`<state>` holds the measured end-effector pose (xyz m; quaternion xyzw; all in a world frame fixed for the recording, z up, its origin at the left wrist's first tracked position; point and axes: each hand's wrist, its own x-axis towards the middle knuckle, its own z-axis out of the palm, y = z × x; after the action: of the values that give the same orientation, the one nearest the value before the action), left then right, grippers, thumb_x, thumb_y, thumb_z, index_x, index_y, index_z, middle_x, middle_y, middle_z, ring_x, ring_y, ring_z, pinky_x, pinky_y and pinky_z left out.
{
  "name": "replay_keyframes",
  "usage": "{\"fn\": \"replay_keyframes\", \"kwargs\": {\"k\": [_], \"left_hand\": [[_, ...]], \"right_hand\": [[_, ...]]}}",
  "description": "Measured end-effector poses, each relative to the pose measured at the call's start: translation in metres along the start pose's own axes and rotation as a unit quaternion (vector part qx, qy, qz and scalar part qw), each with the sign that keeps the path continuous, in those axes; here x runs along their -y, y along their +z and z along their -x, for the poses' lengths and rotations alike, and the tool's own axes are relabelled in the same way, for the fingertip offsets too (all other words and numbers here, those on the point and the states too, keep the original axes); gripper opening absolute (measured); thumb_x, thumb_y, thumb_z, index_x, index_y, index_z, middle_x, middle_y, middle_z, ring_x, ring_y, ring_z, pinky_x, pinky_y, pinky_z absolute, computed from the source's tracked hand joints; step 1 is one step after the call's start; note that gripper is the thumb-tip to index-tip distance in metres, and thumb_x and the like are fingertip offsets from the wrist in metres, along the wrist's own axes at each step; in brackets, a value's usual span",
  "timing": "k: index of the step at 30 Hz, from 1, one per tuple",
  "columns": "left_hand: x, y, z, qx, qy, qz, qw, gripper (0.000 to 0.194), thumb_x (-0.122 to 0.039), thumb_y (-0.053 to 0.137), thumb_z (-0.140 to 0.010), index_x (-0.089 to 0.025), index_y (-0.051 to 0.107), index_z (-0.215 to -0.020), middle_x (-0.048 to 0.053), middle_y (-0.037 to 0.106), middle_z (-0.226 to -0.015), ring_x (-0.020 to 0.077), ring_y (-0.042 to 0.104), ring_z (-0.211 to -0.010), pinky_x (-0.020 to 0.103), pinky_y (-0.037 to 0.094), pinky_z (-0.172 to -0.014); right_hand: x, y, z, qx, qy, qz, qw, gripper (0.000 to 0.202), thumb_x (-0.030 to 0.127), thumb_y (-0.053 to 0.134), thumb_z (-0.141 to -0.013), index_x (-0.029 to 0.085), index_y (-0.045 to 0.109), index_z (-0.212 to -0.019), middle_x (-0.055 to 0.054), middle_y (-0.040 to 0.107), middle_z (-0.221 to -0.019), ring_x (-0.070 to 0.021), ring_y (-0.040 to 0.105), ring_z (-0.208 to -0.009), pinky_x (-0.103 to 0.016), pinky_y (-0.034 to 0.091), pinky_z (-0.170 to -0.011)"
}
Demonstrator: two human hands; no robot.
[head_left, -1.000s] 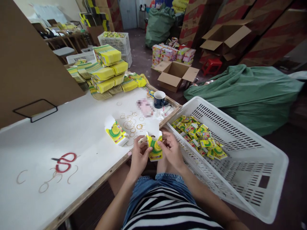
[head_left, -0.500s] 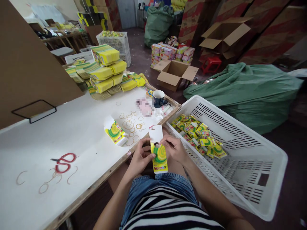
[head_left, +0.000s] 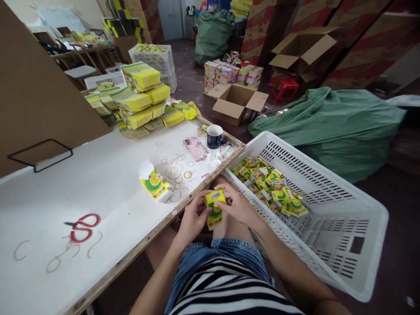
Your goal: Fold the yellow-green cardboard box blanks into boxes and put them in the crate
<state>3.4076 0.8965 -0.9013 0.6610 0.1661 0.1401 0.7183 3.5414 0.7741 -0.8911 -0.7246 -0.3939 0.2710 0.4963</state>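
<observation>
Over my lap I hold a small yellow-and-green printed card box between both hands. My left hand grips its left side, thumb on the front. My right hand presses the top flap, which is folded down over the front and shows a barcode. A small stack of the same yellow cartons lies on the white table to the left. Many similar small boxes lie in the white plastic crate at my right.
Red-handled scissors and loose rubber bands lie on the table. A dark mug stands near its corner. Bundled yellow cartons are piled at the back. An open cardboard box and a green sack are on the floor.
The white flap that stood up at the top of the box is now folded down to the front. My right hand's fingers have moved onto it.
</observation>
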Motion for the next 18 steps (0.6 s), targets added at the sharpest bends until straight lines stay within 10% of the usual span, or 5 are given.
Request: {"fn": "replay_keyframes", "kwargs": {"k": [8, 14, 18], "left_hand": [[-0.006, -0.002, -0.003, 0.015, -0.012, 0.088, 0.996, 0.048, -0.028, 0.067, -0.082, -0.019, 0.048, -0.125, 0.012, 0.067, -0.113, 0.0242, 0.067, -0.098, 0.036, 0.055, -0.083], [-0.003, 0.004, -0.002, 0.033, 0.025, 0.068, 0.997, 0.044, -0.027, 0.064, -0.085, -0.020, 0.049, -0.126, 0.013, 0.066, -0.117, 0.0251, 0.067, -0.101, 0.038, 0.056, -0.085], [-0.005, -0.019, -0.003, -0.091, 0.112, -0.188, 0.972, 0.048, -0.025, 0.061, -0.086, -0.023, 0.047, -0.132, 0.013, 0.058, -0.130, 0.0271, 0.055, -0.122, 0.047, 0.042, -0.106]], "right_hand": [[0.008, 0.004, -0.001, -0.039, -0.004, 0.058, 0.998, 0.033, 0.030, 0.062, -0.082, 0.019, 0.054, -0.112, 0.010, 0.045, -0.050, -0.0123, 0.047, -0.047, -0.023, 0.035, -0.050], [0.002, 0.003, 0.004, -0.100, -0.070, 0.013, 0.992, 0.026, 0.038, 0.056, -0.090, 0.019, 0.063, -0.107, -0.006, 0.067, -0.089, -0.0151, 0.058, -0.066, -0.026, 0.045, -0.059], [0.000, -0.019, 0.009, -0.334, -0.131, 0.126, 0.925, 0.019, 0.034, 0.060, -0.088, 0.019, 0.066, -0.096, -0.009, 0.065, -0.095, -0.0224, 0.059, -0.087, -0.035, 0.047, -0.074]]}}
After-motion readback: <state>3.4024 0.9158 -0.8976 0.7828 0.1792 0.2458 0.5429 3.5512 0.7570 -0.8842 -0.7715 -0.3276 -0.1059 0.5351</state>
